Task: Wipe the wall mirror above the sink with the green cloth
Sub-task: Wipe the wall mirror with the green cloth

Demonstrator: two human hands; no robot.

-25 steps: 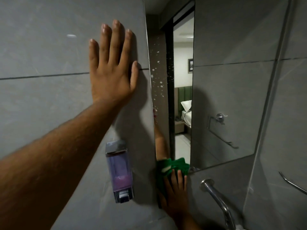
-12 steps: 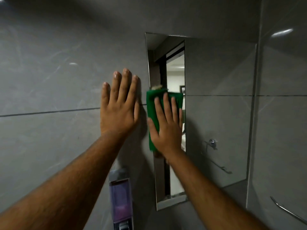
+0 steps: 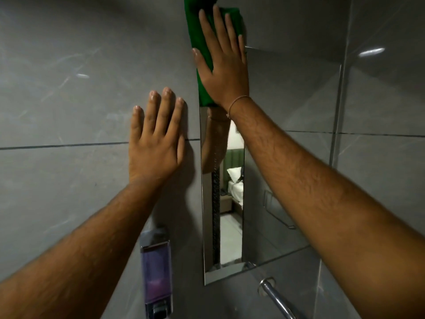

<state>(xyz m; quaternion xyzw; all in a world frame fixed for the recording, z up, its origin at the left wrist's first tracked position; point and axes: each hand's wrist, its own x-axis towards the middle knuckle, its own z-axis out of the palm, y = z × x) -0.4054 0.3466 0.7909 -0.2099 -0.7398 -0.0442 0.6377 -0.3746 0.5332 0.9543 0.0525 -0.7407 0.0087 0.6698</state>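
The wall mirror point(image 3: 271, 171) hangs on the grey tiled wall, seen at a steep angle, and reflects a doorway and a bedroom. My right hand point(image 3: 223, 65) lies flat with fingers spread and presses the folded green cloth point(image 3: 197, 35) against the mirror's top left corner. The cloth pokes out above and to the left of the hand, and its upper edge runs past the mirror's top. My left hand point(image 3: 156, 139) rests flat and open on the tile just left of the mirror's edge, holding nothing.
A soap dispenser point(image 3: 156, 275) with purple liquid is fixed to the wall below my left hand. A chrome tap spout point(image 3: 276, 298) sticks out under the mirror's lower edge. A side wall point(image 3: 379, 111) meets the mirror wall at the right.
My right hand has swept the green cloth up the mirror's left edge, from the bottom corner through mid-height to the top corner. My left hand has stayed flat on the tile.
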